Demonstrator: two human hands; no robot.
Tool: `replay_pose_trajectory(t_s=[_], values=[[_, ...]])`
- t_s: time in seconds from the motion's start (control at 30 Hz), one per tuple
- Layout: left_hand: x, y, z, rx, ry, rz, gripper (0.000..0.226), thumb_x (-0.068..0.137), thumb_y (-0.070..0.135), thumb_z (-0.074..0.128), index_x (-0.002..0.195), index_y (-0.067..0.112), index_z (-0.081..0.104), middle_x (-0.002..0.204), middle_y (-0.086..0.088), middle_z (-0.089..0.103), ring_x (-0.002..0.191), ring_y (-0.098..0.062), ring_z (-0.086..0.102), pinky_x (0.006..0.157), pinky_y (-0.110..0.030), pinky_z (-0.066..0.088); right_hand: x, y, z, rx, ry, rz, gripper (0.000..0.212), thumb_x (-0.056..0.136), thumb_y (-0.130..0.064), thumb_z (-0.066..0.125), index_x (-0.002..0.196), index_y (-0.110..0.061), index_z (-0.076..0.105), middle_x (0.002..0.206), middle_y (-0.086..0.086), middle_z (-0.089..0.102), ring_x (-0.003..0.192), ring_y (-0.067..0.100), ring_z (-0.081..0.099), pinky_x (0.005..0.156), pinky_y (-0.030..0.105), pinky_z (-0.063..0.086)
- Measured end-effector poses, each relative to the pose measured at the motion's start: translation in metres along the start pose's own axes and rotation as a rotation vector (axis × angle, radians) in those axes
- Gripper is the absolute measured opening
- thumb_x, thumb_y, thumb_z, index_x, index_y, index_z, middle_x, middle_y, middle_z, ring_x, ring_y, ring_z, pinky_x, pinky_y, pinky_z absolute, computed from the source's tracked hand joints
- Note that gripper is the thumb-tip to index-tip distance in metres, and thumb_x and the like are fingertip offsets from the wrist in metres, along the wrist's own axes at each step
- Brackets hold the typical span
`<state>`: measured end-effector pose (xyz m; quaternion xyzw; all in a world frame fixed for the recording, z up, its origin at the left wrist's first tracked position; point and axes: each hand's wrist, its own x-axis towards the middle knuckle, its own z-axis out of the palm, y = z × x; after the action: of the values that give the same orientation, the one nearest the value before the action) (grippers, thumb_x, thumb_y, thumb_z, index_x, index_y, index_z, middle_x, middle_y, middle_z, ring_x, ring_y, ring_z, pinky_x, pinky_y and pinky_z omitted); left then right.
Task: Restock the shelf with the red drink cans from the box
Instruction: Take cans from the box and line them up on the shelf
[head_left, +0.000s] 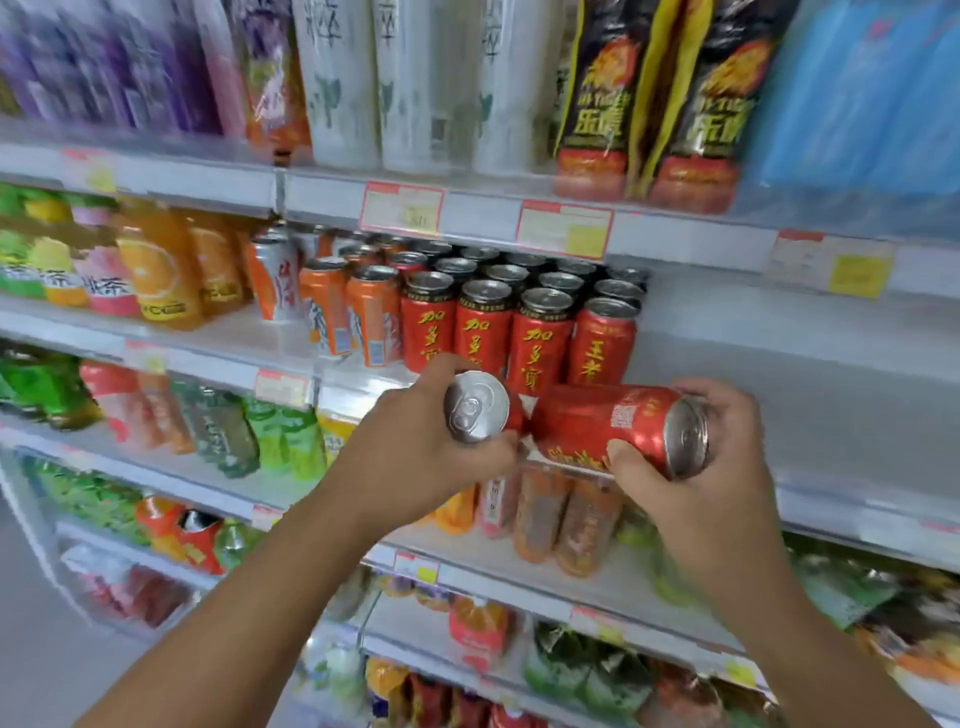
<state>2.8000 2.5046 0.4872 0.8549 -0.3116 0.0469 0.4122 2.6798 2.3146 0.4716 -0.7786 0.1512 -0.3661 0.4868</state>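
Observation:
My left hand (415, 447) grips a red drink can (480, 408) with its silver top turned toward me. My right hand (717, 457) holds a second red can (597, 423) lying on its side, silver end to the right. Both cans hover in front of the middle shelf (779, 374), just below several rows of upright red cans (519, 322) with yellow lettering. The shelf to the right of those rows is bare. No box is in view.
Orange cans (353, 312) and orange juice bottles (161, 270) stand left of the red cans. White bottles and black-yellow pouches (597, 104) fill the shelf above. Green and orange bottles crowd the lower shelves (519, 577). Price tags line the shelf edges.

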Motion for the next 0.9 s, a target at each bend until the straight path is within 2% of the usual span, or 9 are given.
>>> replay_pose_trajectory(t_s=[0.07,0.17,0.37,0.47,0.57,0.7,0.77,0.83,0.9], values=[[0.020,0.022,0.013,-0.015,0.010,0.046,0.047,0.067,0.057,0.074,0.100,0.035,0.049,0.077,0.013,0.065,0.071,-0.005,0.061,0.065,-0.032,0.051,0.019,-0.003,-0.022,-0.034,0.062,-0.004,0.060,0.070,-0.025,0.082,0.110,-0.041,0.040,0.092,-0.023,0.056,0.078,-0.010,0.060,0.071,0.023,0.047],[0.047,0.051,0.037,-0.017,-0.017,0.081,0.046,0.066,0.058,0.072,0.098,0.034,0.049,0.079,0.013,0.065,0.076,-0.008,0.062,0.063,-0.029,0.048,0.045,0.000,-0.051,-0.126,0.079,0.009,0.057,0.070,-0.029,0.082,0.110,-0.041,0.043,0.093,-0.023,0.055,0.081,-0.005,0.058,0.072,0.025,0.045],[0.088,0.101,0.095,0.029,-0.050,0.110,0.061,0.057,0.067,0.062,0.102,0.028,0.056,0.092,0.006,0.068,0.087,-0.017,0.064,0.076,-0.032,0.053,0.100,0.033,-0.092,-0.252,0.006,0.036,0.060,0.066,-0.027,0.080,0.116,-0.047,0.053,0.099,-0.025,0.062,0.095,0.007,0.062,0.090,0.031,0.049],[0.109,0.115,0.125,0.098,-0.065,0.117,0.066,0.053,0.073,0.055,0.095,0.022,0.060,0.085,0.003,0.067,0.084,-0.019,0.065,0.071,-0.032,0.053,0.124,0.049,-0.109,-0.293,-0.058,0.066,0.063,0.068,-0.028,0.081,0.123,-0.046,0.055,0.109,-0.019,0.063,0.107,0.008,0.060,0.097,0.029,0.047],[0.123,0.120,0.142,0.237,-0.126,0.108,0.067,0.057,0.076,0.048,0.090,0.019,0.061,0.082,-0.001,0.064,0.084,-0.023,0.065,0.066,-0.029,0.047,0.141,0.061,-0.121,-0.318,-0.116,0.108,0.068,0.069,-0.034,0.080,0.130,-0.044,0.053,0.122,-0.013,0.061,0.113,0.009,0.058,0.093,0.025,0.044],[0.129,0.126,0.147,0.221,-0.164,0.083,0.047,0.076,0.067,0.058,0.070,0.020,0.050,0.064,0.002,0.057,0.070,-0.022,0.063,0.063,-0.027,0.041,0.153,0.068,-0.126,-0.311,-0.155,0.139,0.071,0.070,-0.044,0.079,0.135,-0.039,0.049,0.129,-0.011,0.058,0.117,0.012,0.055,0.096,0.030,0.045],[0.131,0.123,0.150,0.228,-0.143,0.106,0.052,0.078,0.072,0.054,0.080,0.021,0.052,0.076,-0.001,0.062,0.073,-0.023,0.064,0.067,-0.029,0.046,0.154,0.071,-0.125,-0.277,-0.152,0.137,0.073,0.072,-0.046,0.078,0.137,-0.038,0.046,0.130,-0.010,0.056,0.116,0.013,0.054,0.098,0.032,0.045],[0.129,0.117,0.155,0.202,-0.114,0.107,0.074,0.072,0.084,0.047,0.102,0.017,0.057,0.094,-0.004,0.068,0.087,-0.026,0.067,0.076,-0.035,0.054,0.150,0.076,-0.124,-0.226,-0.154,0.135,0.073,0.076,-0.044,0.077,0.139,-0.038,0.042,0.126,-0.010,0.054,0.113,0.011,0.053,0.093,0.028,0.043],[0.124,0.110,0.161,0.181,-0.056,0.099,0.094,0.062,0.093,0.038,0.117,0.018,0.055,0.103,-0.004,0.070,0.098,-0.027,0.066,0.081,-0.040,0.056,0.143,0.086,-0.124,-0.174,-0.167,0.144,0.074,0.077,-0.039,0.078,0.139,-0.041,0.038,0.123,-0.009,0.055,0.112,0.011,0.055,0.087,0.024,0.042]])
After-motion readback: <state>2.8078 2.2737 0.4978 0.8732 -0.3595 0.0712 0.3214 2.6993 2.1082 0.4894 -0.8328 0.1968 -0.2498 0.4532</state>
